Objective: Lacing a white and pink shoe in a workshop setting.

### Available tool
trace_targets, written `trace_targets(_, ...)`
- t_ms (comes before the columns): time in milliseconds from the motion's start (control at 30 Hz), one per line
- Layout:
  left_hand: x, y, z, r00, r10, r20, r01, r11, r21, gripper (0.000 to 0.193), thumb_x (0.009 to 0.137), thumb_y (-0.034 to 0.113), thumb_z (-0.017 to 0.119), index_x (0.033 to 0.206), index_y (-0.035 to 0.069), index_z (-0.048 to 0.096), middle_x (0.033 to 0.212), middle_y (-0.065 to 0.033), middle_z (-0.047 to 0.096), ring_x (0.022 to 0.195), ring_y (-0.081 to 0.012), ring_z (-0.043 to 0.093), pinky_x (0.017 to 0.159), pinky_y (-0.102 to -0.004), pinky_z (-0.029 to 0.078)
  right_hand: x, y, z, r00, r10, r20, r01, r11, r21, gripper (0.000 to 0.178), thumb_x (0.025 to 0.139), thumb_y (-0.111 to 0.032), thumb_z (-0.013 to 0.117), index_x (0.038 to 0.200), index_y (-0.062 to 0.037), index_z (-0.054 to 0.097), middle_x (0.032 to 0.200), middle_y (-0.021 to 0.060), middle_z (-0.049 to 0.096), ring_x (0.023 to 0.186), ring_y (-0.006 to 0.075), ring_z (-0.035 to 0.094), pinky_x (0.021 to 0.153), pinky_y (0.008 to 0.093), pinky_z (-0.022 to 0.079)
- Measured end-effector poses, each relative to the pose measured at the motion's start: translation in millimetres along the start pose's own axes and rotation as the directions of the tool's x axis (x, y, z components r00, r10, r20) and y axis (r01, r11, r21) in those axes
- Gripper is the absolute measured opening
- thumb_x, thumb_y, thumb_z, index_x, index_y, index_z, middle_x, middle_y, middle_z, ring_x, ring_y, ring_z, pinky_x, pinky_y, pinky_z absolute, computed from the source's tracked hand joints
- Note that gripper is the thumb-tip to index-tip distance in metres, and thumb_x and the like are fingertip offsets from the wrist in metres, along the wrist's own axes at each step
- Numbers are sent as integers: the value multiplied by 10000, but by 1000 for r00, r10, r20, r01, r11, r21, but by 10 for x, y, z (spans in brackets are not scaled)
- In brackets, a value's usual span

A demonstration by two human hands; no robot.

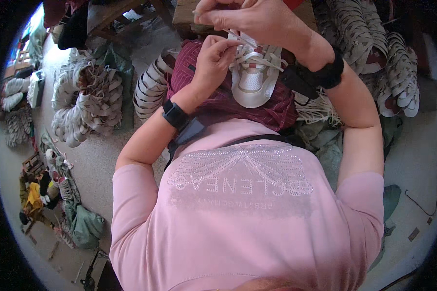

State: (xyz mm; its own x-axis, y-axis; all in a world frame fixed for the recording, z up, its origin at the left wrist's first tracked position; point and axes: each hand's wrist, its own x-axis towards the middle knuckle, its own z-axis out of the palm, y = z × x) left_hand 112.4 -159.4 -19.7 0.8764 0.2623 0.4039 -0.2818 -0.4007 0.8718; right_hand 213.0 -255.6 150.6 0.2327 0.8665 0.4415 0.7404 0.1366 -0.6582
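A white sneaker (pixel 250 97) with reddish patches under its lacing rests on my lap, over dark red striped cloth (pixel 184 68), toe toward me. A white shoelace (pixel 246 41) runs through its upper part, with loose loops over the tongue. My left hand (pixel 213 62) is beside the shoe's left edge, thumb and forefinger pinched on the lace. Above the shoe's far end, my right hand (pixel 252 18) is closed, its fingers pinching a lace that stretches down toward the eyelets. The top picture edge cuts off part of the right hand.
A ring of white shoe pieces (pixel 65 109) lies on the floor at left, near a curved stack of white pieces (pixel 148 92). More stacks (pixel 398 72) stand at right. A wooden surface (pixel 183 17) is ahead; a green sack (pixel 85 225) lies lower left.
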Motion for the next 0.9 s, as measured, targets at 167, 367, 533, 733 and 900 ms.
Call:
trace_targets(167,22,170,39,986,-148,72,148,989,0,135,861,28,655,996,28,658,855,-53,559,738,-160,544,702,-263,466,-41,135,0,977,207,44,-211,932,295,109,861,-21,632,927,54,677,931,75,611,827,145,605,718,248,495)
trace_targets(367,124,187,77,985,-46,165,31,996,89,106,793,53,674,883,29,622,887,-132,569,821,-297,571,711,-376,484,-127,59,-24,984,170,-58,-156,969,190,122,872,-61,646,933,40,674,891,54,609,808,136,595,727,261,491)
trace_targets(533,232,143,152,934,250,255,-329,882,338,158,796,98,674,940,46,638,930,-136,591,861,-343,579,744,-427,486,-270,299,13,887,461,-28,-409,813,413,126,896,-79,624,971,18,655,860,52,614,801,131,594,715,262,487)
trace_targets(733,264,180,198,954,180,242,-278,835,475,158,775,123,681,929,116,646,990,-100,587,956,-332,535,815,-439,445,-933,666,9,965,229,-127,-259,911,-321,135,807,-138,634,864,-19,663,918,111,637,906,289,605,830,372,486)
trace_targets(900,226,234,178,970,90,225,-208,787,580,200,744,178,704,936,142,659,1092,-64,545,1049,-325,464,873,-445,395,-1311,651,123,985,158,66,-82,775,-627,140,788,-146,616,852,-34,673,1105,114,596,1123,308,515,951,429,425)
